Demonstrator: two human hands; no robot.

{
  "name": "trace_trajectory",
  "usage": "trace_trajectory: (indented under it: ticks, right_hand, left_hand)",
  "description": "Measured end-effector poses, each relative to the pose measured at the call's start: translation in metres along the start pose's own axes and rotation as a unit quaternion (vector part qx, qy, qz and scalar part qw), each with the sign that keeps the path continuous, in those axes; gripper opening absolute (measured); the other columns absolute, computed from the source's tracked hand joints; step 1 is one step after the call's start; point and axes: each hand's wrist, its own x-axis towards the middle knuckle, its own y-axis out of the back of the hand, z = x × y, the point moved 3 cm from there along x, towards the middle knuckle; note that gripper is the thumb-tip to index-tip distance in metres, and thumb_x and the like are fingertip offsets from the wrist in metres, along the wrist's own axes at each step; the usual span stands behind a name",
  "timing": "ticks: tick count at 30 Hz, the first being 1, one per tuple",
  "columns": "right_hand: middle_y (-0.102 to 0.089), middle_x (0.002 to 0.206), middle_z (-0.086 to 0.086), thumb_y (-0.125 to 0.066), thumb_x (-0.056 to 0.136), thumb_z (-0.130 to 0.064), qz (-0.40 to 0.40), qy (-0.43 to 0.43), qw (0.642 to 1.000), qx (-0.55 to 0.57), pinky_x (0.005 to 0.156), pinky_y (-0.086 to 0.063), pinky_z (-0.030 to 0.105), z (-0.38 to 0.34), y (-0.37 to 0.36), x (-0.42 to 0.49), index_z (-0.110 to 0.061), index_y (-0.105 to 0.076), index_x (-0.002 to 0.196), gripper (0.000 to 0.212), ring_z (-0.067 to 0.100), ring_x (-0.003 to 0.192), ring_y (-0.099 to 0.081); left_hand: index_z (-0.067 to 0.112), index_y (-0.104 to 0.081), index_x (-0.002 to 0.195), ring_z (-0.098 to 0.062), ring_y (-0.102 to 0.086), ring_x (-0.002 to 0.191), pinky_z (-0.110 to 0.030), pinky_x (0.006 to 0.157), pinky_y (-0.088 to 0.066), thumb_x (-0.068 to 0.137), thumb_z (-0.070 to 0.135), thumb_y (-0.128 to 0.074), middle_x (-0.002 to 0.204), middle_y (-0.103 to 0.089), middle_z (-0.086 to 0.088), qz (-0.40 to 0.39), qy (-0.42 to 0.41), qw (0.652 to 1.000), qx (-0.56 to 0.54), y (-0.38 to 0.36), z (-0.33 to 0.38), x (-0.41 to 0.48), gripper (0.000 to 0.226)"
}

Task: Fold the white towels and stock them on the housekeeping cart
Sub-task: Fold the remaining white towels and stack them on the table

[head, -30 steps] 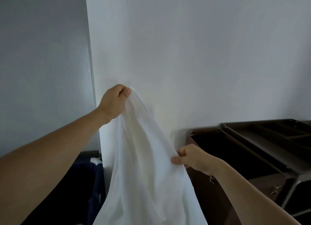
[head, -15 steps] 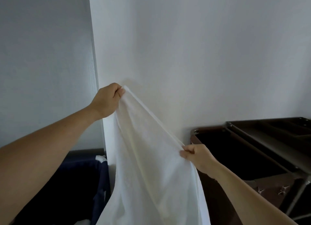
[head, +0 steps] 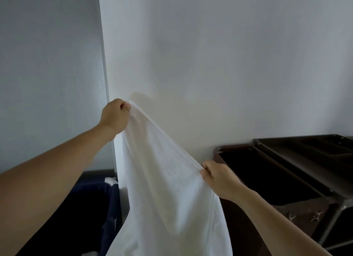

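While the left hand (head: 114,116) pinches a top corner of the towel (head: 164,190) up high, the right hand (head: 219,179) grips the same hem lower, nearer the cart (head: 298,155). A second ago that hem sagged in a bunch. Now the hands have drawn apart and it runs taut between them, so the towel hangs open in mid-air (its bottom out of view), ready, I'd judge, for a first fold. Right of it the cart shows no towels; a navy hamper (head: 109,213) sits low left.

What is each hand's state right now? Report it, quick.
Left hand: closed on the white towel, at its upper corner.
Right hand: closed, pinching the same towel's top edge lower down.
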Motion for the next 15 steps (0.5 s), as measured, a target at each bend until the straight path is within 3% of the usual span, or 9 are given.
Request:
trace_trajectory:
  ticks: [4,9,11,13,15]
  right_hand:
    - [-0.047,0.072,-0.007,-0.041,0.098,-0.027,0.033,-0.012,0.998,-0.046,0.052,-0.027,0.028,-0.005,0.0,0.003,-0.03,-0.031,0.07,0.029,0.01,0.063,-0.045]
    - [-0.05,0.072,-0.01,-0.049,0.094,-0.026,0.033,-0.025,0.997,-0.064,0.047,-0.027,0.018,-0.004,-0.017,-0.001,-0.03,-0.032,0.077,0.024,0.007,0.059,-0.05]
    - [-0.053,0.075,-0.011,-0.055,0.093,-0.02,0.08,-0.029,0.996,0.031,0.046,-0.037,0.015,0.001,-0.024,-0.007,-0.031,-0.039,0.097,0.02,0.008,0.061,-0.057]
    - [-0.055,0.076,-0.014,-0.061,0.093,-0.014,0.127,0.005,0.986,0.111,0.057,-0.044,0.006,0.004,-0.03,-0.015,-0.031,-0.042,0.123,0.041,-0.002,0.075,-0.061]
    - [-0.054,0.08,-0.021,-0.061,0.092,-0.012,0.142,0.062,0.98,0.123,0.065,-0.042,0.002,0.004,-0.035,-0.021,-0.035,-0.047,0.127,0.045,-0.006,0.082,-0.059]
  left_hand:
    - [0.002,-0.052,0.085,-0.021,-0.044,0.071,-0.029,0.055,-0.037,0.105,0.023,-0.039,0.074,-0.047,-0.002,0.018,0.026,0.999,-0.042,-0.007,0.015,0.004,0.031]
    - [0.013,-0.036,0.071,-0.016,-0.034,0.06,-0.028,0.049,-0.031,0.104,0.021,-0.037,0.068,-0.038,0.0,0.026,-0.042,0.997,-0.051,-0.009,0.042,-0.005,0.033]
    - [0.015,-0.035,0.071,-0.013,-0.035,0.059,-0.026,0.048,-0.032,0.104,0.022,-0.036,0.068,-0.038,0.003,0.035,-0.058,0.996,-0.058,-0.006,0.05,-0.007,0.034]
    - [0.01,-0.044,0.079,-0.013,-0.039,0.061,-0.026,0.049,-0.035,0.104,0.024,-0.036,0.071,-0.042,0.003,0.049,-0.058,0.995,-0.062,-0.001,0.054,-0.006,0.03]
    - [0.002,-0.05,0.089,-0.017,-0.043,0.067,-0.029,0.052,-0.037,0.104,0.023,-0.037,0.075,-0.046,-0.001,0.052,-0.061,0.995,-0.058,0.003,0.055,-0.005,0.029]
